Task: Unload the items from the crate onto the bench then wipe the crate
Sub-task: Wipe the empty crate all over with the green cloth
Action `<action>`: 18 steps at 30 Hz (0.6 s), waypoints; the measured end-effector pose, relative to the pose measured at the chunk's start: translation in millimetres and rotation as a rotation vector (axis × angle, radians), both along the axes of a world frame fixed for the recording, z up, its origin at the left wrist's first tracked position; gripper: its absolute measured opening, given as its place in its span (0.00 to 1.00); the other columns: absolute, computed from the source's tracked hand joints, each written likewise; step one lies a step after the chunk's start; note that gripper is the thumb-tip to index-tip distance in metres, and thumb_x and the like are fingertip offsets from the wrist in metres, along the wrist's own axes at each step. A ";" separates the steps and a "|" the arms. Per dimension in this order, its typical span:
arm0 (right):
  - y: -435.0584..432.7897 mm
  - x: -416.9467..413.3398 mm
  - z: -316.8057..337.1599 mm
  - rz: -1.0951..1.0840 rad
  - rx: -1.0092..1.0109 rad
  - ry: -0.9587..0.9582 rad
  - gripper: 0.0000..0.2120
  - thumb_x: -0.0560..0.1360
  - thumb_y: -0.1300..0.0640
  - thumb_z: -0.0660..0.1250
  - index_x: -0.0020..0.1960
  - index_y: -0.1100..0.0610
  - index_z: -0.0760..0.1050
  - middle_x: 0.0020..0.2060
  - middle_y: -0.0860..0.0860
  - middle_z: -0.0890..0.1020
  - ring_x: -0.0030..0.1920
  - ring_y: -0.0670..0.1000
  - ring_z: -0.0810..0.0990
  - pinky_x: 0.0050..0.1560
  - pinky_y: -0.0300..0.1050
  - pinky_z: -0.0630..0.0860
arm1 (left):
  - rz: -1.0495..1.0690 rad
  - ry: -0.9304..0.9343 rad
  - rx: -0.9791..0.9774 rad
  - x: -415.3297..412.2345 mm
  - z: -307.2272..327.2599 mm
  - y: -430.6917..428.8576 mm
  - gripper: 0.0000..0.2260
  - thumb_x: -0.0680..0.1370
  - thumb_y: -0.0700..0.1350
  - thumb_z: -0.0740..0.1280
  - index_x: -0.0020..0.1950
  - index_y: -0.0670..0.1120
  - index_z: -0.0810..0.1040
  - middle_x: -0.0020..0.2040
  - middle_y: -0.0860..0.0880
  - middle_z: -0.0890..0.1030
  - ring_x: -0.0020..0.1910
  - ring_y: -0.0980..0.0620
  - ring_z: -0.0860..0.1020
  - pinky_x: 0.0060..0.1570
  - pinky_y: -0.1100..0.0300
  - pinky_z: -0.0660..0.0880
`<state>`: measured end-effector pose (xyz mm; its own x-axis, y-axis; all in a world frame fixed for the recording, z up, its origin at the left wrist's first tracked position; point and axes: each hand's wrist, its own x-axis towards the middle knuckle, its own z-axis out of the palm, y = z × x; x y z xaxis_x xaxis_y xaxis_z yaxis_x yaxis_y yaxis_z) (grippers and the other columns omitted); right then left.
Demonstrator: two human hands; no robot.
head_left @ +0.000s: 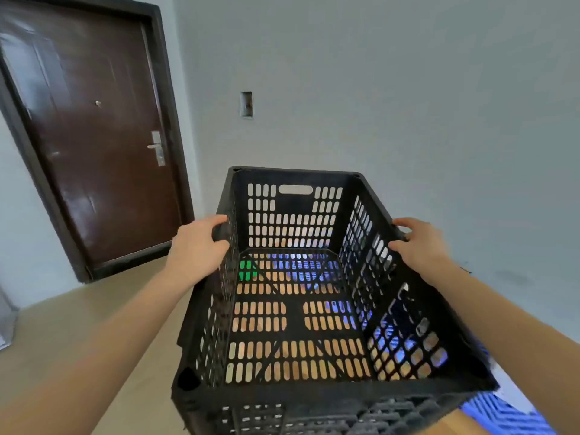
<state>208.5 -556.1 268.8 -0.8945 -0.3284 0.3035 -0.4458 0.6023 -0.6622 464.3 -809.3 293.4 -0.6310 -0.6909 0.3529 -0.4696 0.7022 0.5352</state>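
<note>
Gripping the empty crate (292, 211) at nine and three o'clock, left hand (199, 248) and right hand (422, 246) curl fingers (217, 220) over its rims; likely light, stiff, easy there.

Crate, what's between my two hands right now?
Only the crate itself: the left hand and right hand grip its opposite side rims, and the head view shows no items inside it.

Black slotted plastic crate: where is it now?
Head view, centre-low: the black slotted plastic crate is gripped by the left hand on its left rim and the right hand on its right, before the grey wall, right of the brown door.
</note>
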 end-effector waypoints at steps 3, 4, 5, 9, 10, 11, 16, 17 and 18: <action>48.7 7.2 14.6 -0.082 -0.027 -0.005 0.22 0.72 0.62 0.70 0.66 0.52 0.74 0.47 0.56 0.81 0.40 0.55 0.79 0.45 0.46 0.78 | -0.102 0.022 0.002 -17.1 12.8 25.9 0.22 0.79 0.40 0.65 0.73 0.48 0.71 0.69 0.43 0.76 0.66 0.43 0.74 0.65 0.50 0.70; 65.6 9.7 18.7 -0.110 -0.025 0.004 0.23 0.73 0.62 0.70 0.66 0.52 0.74 0.47 0.56 0.82 0.39 0.54 0.79 0.42 0.44 0.76 | -0.128 0.030 0.007 -23.5 14.6 35.6 0.22 0.79 0.39 0.65 0.74 0.48 0.70 0.69 0.43 0.75 0.67 0.43 0.73 0.65 0.50 0.70; 82.8 11.8 22.3 -0.142 -0.017 0.021 0.23 0.72 0.62 0.70 0.66 0.51 0.74 0.47 0.57 0.82 0.38 0.54 0.78 0.42 0.42 0.74 | -0.153 0.036 0.013 -30.3 15.8 45.5 0.23 0.79 0.39 0.65 0.74 0.48 0.70 0.70 0.43 0.75 0.67 0.43 0.73 0.65 0.51 0.69; 157.4 20.3 30.8 -0.264 -0.002 0.056 0.23 0.72 0.62 0.70 0.65 0.51 0.75 0.50 0.58 0.83 0.39 0.54 0.77 0.43 0.41 0.73 | -0.276 0.055 0.080 -60.9 14.8 92.9 0.24 0.77 0.37 0.66 0.73 0.48 0.71 0.70 0.43 0.74 0.68 0.42 0.72 0.68 0.49 0.68; 177.2 22.4 31.5 -0.292 -0.004 0.055 0.23 0.71 0.62 0.70 0.65 0.51 0.75 0.50 0.58 0.83 0.40 0.54 0.78 0.43 0.41 0.73 | -0.304 0.064 0.099 -68.1 14.2 107.0 0.24 0.77 0.37 0.66 0.72 0.49 0.72 0.69 0.43 0.75 0.67 0.42 0.73 0.67 0.49 0.69; 197.5 24.4 31.7 -0.321 -0.007 0.053 0.23 0.71 0.63 0.70 0.65 0.51 0.75 0.48 0.57 0.83 0.40 0.55 0.78 0.43 0.42 0.74 | -0.330 0.071 0.111 -75.5 13.4 122.1 0.24 0.76 0.37 0.66 0.72 0.49 0.72 0.67 0.42 0.77 0.65 0.42 0.76 0.65 0.50 0.70; 306.9 36.2 28.5 -0.458 -0.030 0.025 0.23 0.70 0.64 0.71 0.64 0.52 0.76 0.37 0.52 0.81 0.35 0.54 0.80 0.39 0.43 0.78 | -0.476 0.060 0.098 -115.9 7.8 209.5 0.24 0.74 0.38 0.67 0.70 0.51 0.74 0.59 0.44 0.83 0.39 0.55 0.78 0.44 0.63 0.69; 330.2 39.6 26.7 -0.491 -0.030 0.034 0.23 0.70 0.64 0.71 0.63 0.52 0.77 0.33 0.49 0.80 0.32 0.50 0.79 0.35 0.39 0.75 | -0.510 0.054 0.104 -124.0 6.4 229.0 0.24 0.75 0.37 0.67 0.71 0.51 0.74 0.58 0.44 0.83 0.36 0.58 0.74 0.41 0.65 0.68; 353.1 43.6 24.7 -0.524 -0.035 0.040 0.22 0.69 0.64 0.71 0.62 0.51 0.77 0.30 0.46 0.79 0.29 0.47 0.78 0.31 0.36 0.71 | -0.546 0.046 0.113 -131.2 4.7 248.9 0.25 0.75 0.37 0.67 0.71 0.50 0.74 0.57 0.44 0.83 0.36 0.59 0.73 0.40 0.65 0.68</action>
